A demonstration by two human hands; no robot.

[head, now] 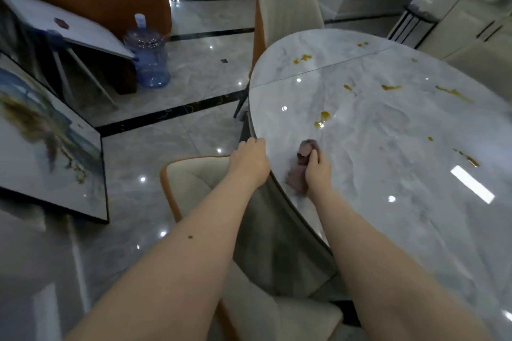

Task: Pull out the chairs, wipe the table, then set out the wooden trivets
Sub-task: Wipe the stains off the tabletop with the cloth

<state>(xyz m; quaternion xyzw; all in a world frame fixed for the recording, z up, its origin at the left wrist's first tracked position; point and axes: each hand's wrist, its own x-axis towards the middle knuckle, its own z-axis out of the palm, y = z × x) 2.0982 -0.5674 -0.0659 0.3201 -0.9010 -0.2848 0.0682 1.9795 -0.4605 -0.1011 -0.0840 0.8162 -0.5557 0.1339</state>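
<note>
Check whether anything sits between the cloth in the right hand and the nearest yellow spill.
Nothing visible does. The right hand holds the cloth on the table, and only bare marble lies between it and the nearest spill.

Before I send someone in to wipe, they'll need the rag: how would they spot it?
Find the oval marble table spotted with yellow-brown spills. At its near left edge, the right hand is pressing on a crumpled cloth. It is the only soft, dull mauve thing on the glossy grey top.
</note>
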